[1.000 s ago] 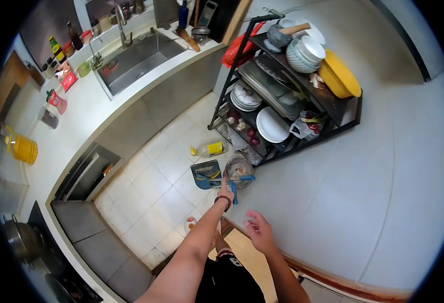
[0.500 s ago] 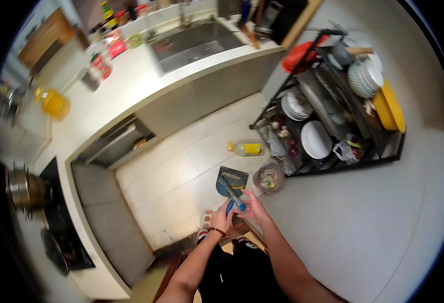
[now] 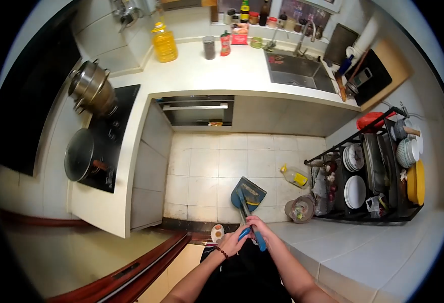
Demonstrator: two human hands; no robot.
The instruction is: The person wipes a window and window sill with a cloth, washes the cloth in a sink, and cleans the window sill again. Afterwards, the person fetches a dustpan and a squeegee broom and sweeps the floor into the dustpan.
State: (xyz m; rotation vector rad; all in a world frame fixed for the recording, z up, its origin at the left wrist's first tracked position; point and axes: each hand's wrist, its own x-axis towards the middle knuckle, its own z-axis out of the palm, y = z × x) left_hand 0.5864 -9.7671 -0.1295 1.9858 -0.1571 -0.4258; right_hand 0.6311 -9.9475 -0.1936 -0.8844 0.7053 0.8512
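A blue-grey dustpan [image 3: 255,191] is over the floor tiles in front of me, its long handle running back toward my body. My right hand [image 3: 260,227] is closed round that handle, and its blue end sticks out below the fingers. Close beside it, my left hand [image 3: 230,241], with a beaded bracelet at the wrist, grips a blue handle [image 3: 244,233]. What this second handle belongs to is hidden. A waste bin [image 3: 299,209] with refuse in it stands right of the dustpan.
A yellow-capped bottle [image 3: 295,176] lies on the floor near a black dish rack [image 3: 378,218] at right. The white counter [image 3: 191,70] with a sink [image 3: 302,81] curves round the far and left sides. Pots stand on the stove [image 3: 116,131]. A sliding door frame [image 3: 146,267] is at lower left.
My view has turned, so the counter and rack look rotated. My right hand, earlier spread beside the handle, has closed round it. The dustpan stays in front of me.
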